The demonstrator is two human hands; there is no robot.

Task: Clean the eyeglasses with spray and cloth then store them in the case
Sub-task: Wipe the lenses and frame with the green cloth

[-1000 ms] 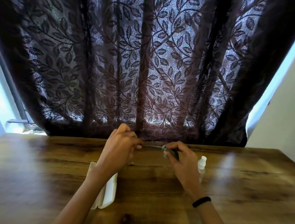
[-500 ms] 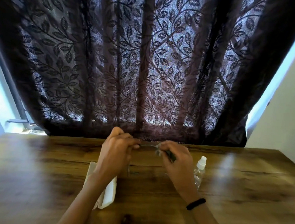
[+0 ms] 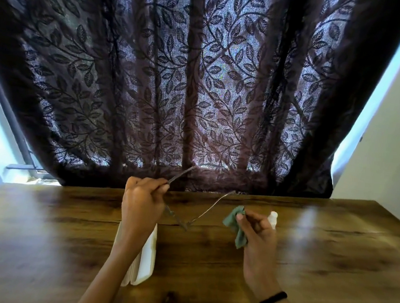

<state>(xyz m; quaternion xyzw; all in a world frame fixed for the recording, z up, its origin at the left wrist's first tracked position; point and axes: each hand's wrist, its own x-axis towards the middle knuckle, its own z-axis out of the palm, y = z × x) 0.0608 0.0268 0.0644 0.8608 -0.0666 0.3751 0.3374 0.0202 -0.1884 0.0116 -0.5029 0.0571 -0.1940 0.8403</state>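
My left hand [image 3: 141,204] grips thin-framed eyeglasses [image 3: 203,212] above the wooden table [image 3: 41,234]. Both temple arms are spread and point away toward the curtain. My right hand [image 3: 257,231] pinches a small green cloth [image 3: 236,224] and is a short gap to the right of the glasses, not touching them. A white open glasses case [image 3: 146,257] lies on the table under my left forearm, partly hidden. Just behind my right hand stands a small clear spray bottle [image 3: 273,218] with a white cap, mostly covered by the fingers.
A dark leaf-patterned curtain [image 3: 199,91] hangs along the table's far edge. A light wall [image 3: 387,155] rises at the right. A black band [image 3: 272,300] circles my right wrist.
My hands have drawn apart: the right hand with the cloth moved right and off the glasses. The left hand tilted the glasses so the temple arms now stick out toward the curtain.
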